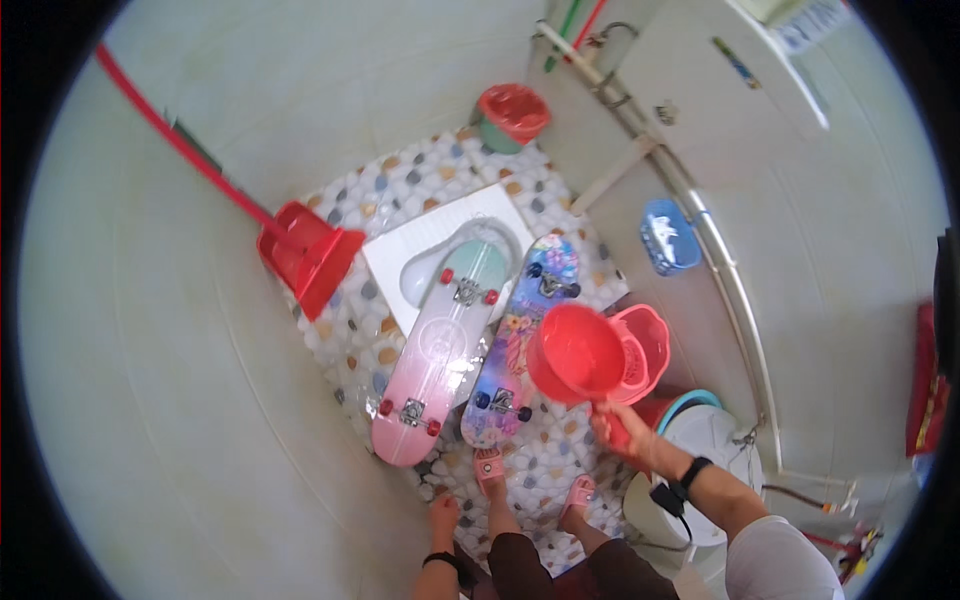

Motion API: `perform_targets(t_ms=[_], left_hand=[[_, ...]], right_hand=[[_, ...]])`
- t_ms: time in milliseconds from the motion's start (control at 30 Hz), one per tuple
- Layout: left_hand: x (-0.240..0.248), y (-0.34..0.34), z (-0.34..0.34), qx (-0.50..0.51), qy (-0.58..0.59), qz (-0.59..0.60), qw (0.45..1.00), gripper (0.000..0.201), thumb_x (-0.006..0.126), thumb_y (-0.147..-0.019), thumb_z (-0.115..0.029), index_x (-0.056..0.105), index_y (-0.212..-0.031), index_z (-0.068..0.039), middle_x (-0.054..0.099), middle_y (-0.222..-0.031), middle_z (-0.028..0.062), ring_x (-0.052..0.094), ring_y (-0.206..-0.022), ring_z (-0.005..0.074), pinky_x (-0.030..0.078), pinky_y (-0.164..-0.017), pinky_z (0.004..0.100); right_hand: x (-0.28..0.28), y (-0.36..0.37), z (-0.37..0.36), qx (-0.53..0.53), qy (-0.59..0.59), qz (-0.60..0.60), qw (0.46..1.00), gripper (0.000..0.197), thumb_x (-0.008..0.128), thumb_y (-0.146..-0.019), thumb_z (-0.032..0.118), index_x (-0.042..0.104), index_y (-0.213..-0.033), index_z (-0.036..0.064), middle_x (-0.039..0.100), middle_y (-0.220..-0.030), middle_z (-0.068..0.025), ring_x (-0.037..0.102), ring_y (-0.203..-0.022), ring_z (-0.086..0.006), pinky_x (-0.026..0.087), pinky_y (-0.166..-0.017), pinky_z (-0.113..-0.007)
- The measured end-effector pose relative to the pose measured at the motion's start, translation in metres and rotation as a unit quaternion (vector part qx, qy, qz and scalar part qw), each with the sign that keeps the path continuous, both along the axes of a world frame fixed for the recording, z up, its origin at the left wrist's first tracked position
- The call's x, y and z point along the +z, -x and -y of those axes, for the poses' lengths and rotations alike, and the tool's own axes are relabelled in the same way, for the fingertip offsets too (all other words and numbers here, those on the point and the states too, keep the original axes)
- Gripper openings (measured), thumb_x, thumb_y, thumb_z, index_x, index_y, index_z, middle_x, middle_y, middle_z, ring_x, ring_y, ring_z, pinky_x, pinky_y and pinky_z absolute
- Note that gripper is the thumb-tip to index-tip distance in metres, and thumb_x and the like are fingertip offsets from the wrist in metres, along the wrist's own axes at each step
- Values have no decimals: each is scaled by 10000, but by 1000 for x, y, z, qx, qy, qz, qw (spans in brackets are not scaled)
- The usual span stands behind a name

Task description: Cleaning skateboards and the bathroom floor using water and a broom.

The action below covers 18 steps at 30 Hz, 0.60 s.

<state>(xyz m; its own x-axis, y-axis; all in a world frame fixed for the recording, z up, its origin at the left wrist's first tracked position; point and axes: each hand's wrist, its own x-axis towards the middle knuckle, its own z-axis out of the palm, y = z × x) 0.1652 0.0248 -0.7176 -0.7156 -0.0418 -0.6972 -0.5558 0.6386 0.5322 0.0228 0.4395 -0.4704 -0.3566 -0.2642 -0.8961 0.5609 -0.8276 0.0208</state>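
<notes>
From the head view, your right hand (622, 430) grips a red dipper (578, 352) above the floor's (350, 360) right side; I can't tell if it holds water. Your left hand (444, 512) is by the near edge, its fingers unclear. A pink skateboard (440, 330) and floral skateboard (512, 345) lie wheels-up over the squat toilet (398, 245). A red basin (515, 105) sits on a green bucket (495, 138).

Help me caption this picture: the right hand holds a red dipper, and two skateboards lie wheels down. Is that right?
Not quite: in the head view, the pink-and-mint skateboard and the floral skateboard lie with their wheels up. The right hand does hold a red dipper.
</notes>
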Motion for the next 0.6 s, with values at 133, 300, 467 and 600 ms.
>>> perform_targets(t_ms=[133, 300, 467, 600], left_hand=[[17, -32, 30, 36, -73, 64, 995, 234, 542, -812, -161, 592, -928, 36, 627, -795, 103, 611, -653, 213, 478, -583, 313], [82, -7, 39, 20, -102, 123, 987, 211, 531, -806, -151, 602, -876, 35, 627, -773, 116, 627, -652, 206, 493, -570, 320], [150, -1, 18, 32, -85, 135, 987, 230, 497, -854, -171, 562, -962, 21, 618, -753, 91, 629, -647, 179, 457, -485, 258], [197, -37, -4, 56, -85, 138, 985, 212, 505, -854, -169, 561, -976, -6, 621, -790, 88, 627, -646, 176, 436, -467, 240]], right_hand=[[92, -120, -2, 20, 32, -35, 999, 223, 523, -812, 222, 505, -905, 21, 428, -599, 10, 406, -474, -63, 356, -410, -187], [189, -283, -28, 114, 18, 40, 993, 178, 518, -828, 223, 499, -854, 48, 417, -573, 22, 404, -471, -65, 353, -412, -202], [231, -398, -59, 235, -220, 91, 942, 176, 611, -762, 201, 562, -860, 63, 532, -605, -21, 520, -475, -109, 433, -420, -236], [225, -483, -72, 216, -267, 100, 934, 167, 605, -744, 186, 573, -807, 34, 549, -610, -42, 529, -464, -128, 453, -431, -271]])
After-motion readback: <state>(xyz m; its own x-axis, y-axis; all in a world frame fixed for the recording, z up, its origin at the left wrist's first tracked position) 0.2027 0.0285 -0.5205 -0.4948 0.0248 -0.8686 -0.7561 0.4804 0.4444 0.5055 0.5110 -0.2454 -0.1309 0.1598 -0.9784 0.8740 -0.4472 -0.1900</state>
